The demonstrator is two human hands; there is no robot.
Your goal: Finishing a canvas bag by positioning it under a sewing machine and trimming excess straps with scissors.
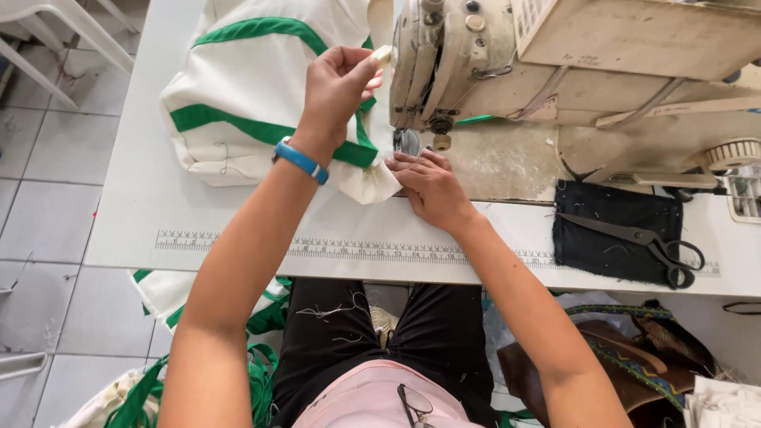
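A cream cloth piece with green trim [246,87] lies on the white sewing table [143,214], left of a worn cream sewing machine [555,55]. My left hand [337,87], with a blue band on its wrist, is raised above the cloth and pinches a small cream bit of fabric or strap close to the machine head. My right hand [428,184] rests flat on the cloth's corner just in front of the presser foot [406,141], fingers pressing the fabric down.
Black-handled scissors [642,242] lie on a dark cloth patch [614,230] at the table's right. A printed ruler strip [190,240] runs along the front edge. More cream and green pieces [261,317] hang below. Bags [634,357] sit at lower right; white chair legs [63,32] upper left.
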